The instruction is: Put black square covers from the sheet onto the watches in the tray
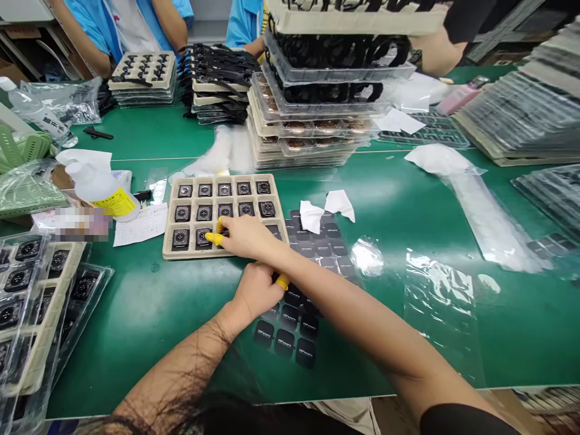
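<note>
My forearms cross, the right one over the left. My right hand point(244, 234) reaches into a beige tray point(226, 255) of black smartwatch bodies, lying backs up in square compartments. Its yellow-cotted fingers are bent together at a smartwatch body point(202, 237) in the front row, touching its right edge. Below the tray's right corner, my left hand point(259, 289) is closed, a yellow cot on one finger, over a sheet of black square stickers point(284, 342) with white lettering. What its fingertips hold is hidden under the right forearm.
White paper scraps point(312, 216) and a clear round film piece point(367, 257) lie right of the tray. Stacked watch trays point(312, 109) rise behind; more trays point(40, 302) overlap at left. A yellow-labelled bottle point(106, 193) stands nearby. People in blue sit opposite.
</note>
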A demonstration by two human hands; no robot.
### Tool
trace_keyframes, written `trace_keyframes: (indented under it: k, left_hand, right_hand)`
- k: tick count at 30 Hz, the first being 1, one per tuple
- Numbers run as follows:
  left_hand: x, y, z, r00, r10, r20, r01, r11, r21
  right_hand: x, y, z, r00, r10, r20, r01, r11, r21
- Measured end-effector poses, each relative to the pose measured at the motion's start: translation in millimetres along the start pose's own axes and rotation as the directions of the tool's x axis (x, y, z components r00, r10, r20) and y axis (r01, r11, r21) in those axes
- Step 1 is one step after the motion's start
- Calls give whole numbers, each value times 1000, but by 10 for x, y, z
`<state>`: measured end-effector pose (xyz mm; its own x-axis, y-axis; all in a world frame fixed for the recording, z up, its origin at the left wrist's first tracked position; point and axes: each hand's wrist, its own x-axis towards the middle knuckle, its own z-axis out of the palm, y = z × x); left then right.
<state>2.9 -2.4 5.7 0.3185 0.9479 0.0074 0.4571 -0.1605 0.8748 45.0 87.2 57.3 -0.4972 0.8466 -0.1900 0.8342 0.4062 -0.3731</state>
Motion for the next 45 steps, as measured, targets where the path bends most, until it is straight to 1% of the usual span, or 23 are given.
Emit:
trace_keyframes:
  k: [3, 6, 7, 9, 10, 12, 14, 15, 16, 20, 27, 29, 32, 34, 35, 36, 37, 38, 40, 41, 42, 43, 45]
  left_hand:
    - [7, -8, 2, 998, 41, -40, -42, 999, -7]
    - [12, -18, 13, 998, 44, -53, -44, 999, 0]
    - [12, -19, 17, 998, 35, -43, -34, 999, 5]
    - [11, -16, 20, 999, 12, -36, -11, 1000, 18]
    - [10, -12, 19, 999, -1, -39, 2, 1000, 23]
    - [9, 0, 13, 999, -28, -43, 28, 1000, -3]
    - [10, 10, 11, 996, -71, -48, 68, 996, -63]
    - [11, 12, 12, 994, -99, -50, 94, 991, -95]
    - [12, 11, 17, 991, -126, -53, 119, 985, -122]
    - [11, -19, 47, 984, -161, -77, 146, 974, -173]
    - [11, -18, 38, 988, -149, -52, 135, 971, -199]
    - [14, -7, 36, 986, -155, -56, 140, 967, -215]
    - [16, 4, 44, 979, -190, -81, 165, 956, -243]
    - [17, 7, 46, 968, -234, -90, 203, 942, -266]
    - [19, 7, 45, 963, -257, -87, 224, 935, -276]
    - [22, 6, 42, 958, -275, -81, 241, 926, -291]
    - [25, 4, 38, 955, -287, -71, 251, 916, -313]
    - [29, 2, 34, 955, -291, -56, 256, 904, -342]
    - [37, -3, 24, 957, -289, -29, 253, 878, -406]
    - [41, -5, 21, 958, -286, -19, 249, 866, -433]
    - [44, -6, 18, 959, -284, -12, 248, 857, -452]
    - [47, -6, 16, 959, -283, -9, 247, 850, -465]
    - [52, -3, 16, 959, -284, -4, 247, 842, -480]
  right_hand:
    - [23, -105, 29, 997, 62, -40, -64, 997, -48]
    - [-79, -70, -13, 989, 74, -126, -78, 996, -29]
    - [-156, -8, -38, 984, 78, -158, -74, 997, 31]
    - [-380, 185, -74, 972, 119, -202, -61, 960, 272]
    - [-520, 304, -75, 964, 161, -209, -57, 900, 432]
    - [-813, 540, -24, 948, 262, -181, -53, 690, 722]
    - [-1053, 726, 84, 921, 359, -153, -63, 524, 850]
    - [-1136, 788, 147, 909, 392, -144, -70, 484, 872]
    - [-1192, 829, 208, 898, 414, -146, -78, 477, 875]
    - [-1241, 855, 349, 891, 407, -203, -83, 584, 807]
    - [-1228, 857, 308, 893, 384, -236, -121, 709, 695]
    - [-1231, 875, 266, 907, 375, -193, -131, 685, 717]
    - [-1290, 1059, 108, 905, 388, -177, -77, 557, 827]
    - [-1390, 1331, -45, 872, 449, -197, -24, 441, 897]
    - [-1454, 1496, -116, 845, 500, -188, -37, 407, 913]
    - [-1521, 1662, -175, 813, 552, -182, -85, 423, 902]
    - [-1580, 1814, -215, 780, 603, -166, -191, 482, 855]
    - [-1623, 1940, -234, 722, 674, -154, -349, 547, 761]
    - [-1628, 2082, -208, 595, 768, -236, -602, 621, 502]
    - [-1582, 2097, -169, 555, 768, -320, -659, 641, 394]
    - [-1503, 2081, -116, 543, 729, -418, -661, 677, 322]
    - [-1397, 2046, -57, 559, 653, -511, -615, 740, 273]
    - [-1148, 1956, 61, 626, 463, -628, -455, 870, 188]
